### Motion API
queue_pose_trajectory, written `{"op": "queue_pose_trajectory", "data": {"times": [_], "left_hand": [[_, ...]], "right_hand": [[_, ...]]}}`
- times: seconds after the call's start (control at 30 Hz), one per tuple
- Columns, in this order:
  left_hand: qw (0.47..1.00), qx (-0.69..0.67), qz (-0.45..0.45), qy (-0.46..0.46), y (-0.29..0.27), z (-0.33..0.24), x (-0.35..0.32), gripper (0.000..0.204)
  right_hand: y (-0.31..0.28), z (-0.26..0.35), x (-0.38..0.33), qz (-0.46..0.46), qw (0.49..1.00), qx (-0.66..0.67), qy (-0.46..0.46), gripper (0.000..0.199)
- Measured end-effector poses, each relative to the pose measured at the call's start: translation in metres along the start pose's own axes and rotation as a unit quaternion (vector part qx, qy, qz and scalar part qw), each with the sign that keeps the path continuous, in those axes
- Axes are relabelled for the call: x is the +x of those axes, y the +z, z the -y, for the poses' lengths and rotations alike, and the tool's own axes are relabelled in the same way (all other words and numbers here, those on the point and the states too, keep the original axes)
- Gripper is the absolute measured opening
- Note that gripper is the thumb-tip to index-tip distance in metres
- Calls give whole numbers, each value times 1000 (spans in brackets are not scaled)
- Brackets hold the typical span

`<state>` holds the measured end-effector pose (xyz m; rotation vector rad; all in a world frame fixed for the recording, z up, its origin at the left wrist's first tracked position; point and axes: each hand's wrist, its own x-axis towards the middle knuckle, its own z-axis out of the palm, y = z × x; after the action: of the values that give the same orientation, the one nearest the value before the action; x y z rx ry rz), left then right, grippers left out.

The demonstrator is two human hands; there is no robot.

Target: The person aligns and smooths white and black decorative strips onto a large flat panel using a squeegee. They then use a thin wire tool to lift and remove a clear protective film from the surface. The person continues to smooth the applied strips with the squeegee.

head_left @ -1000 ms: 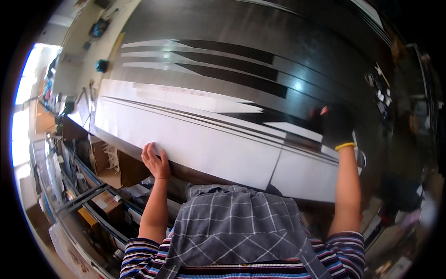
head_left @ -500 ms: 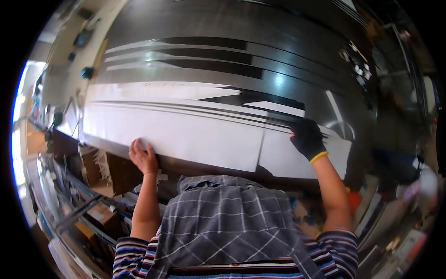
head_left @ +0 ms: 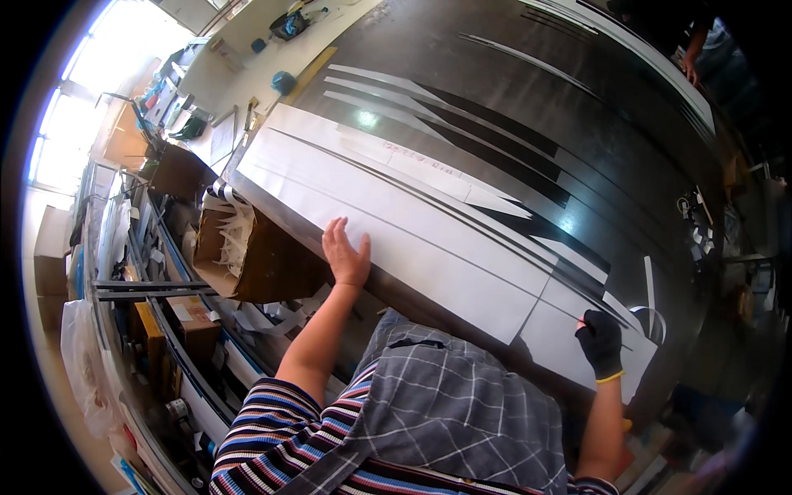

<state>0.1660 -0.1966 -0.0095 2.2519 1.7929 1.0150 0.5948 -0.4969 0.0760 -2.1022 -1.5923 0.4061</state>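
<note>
My left hand (head_left: 346, 252) lies with its fingers apart on the near edge of a long white sheet (head_left: 412, 276). My right hand (head_left: 601, 342), in a black glove with a yellow cuff, is closed at the right end of a thin dark strip (head_left: 462, 246). This strip runs lengthwise over the sheet, and the fingertips partly hide its end. Beyond it, more narrow dark strips (head_left: 404, 187) lie along the sheet. A second, shorter white sheet (head_left: 561, 334) sits under the right hand.
Black-and-white pointed strips (head_left: 495, 153) lie farther back on the dark table (head_left: 462, 78). A curled white strip (head_left: 650, 285) is at the right. Below the table's left edge stands a cardboard box (head_left: 268, 256) of scraps. Another person's hand (head_left: 690, 70) shows at the far right.
The view has turned, so the table now slants down to the right. One thin dark strip now lies apart from the others, nearer me. My left hand remains at the near edge.
</note>
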Motion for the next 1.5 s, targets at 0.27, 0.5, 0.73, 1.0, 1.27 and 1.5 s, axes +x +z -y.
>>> {"op": "queue_pose_trajectory", "data": {"times": [0.27, 0.5, 0.73, 1.0, 1.27, 1.5], "left_hand": [[964, -6, 190, 187, 0, -65, -6, 45], [941, -53, 265, 203, 25, -28, -13, 48], [930, -70, 274, 234, 41, -110, 21, 48], [884, 18, 340, 320, 83, -181, 28, 54], [894, -19, 345, 285, 84, -182, 25, 54], [681, -409, 605, -54, 35, -241, 0, 31]], "right_hand": [[5, -33, -78, -51, 995, -74, 53, 21], [-2, -12, -62, -100, 976, -173, 85, 31], [11, -23, 12, -159, 869, 275, 380, 28], [25, -53, 63, -219, 753, 423, 453, 21], [14, 15, 74, -379, 829, 180, 371, 23], [-19, 52, 69, -419, 777, 379, 278, 25]]}}
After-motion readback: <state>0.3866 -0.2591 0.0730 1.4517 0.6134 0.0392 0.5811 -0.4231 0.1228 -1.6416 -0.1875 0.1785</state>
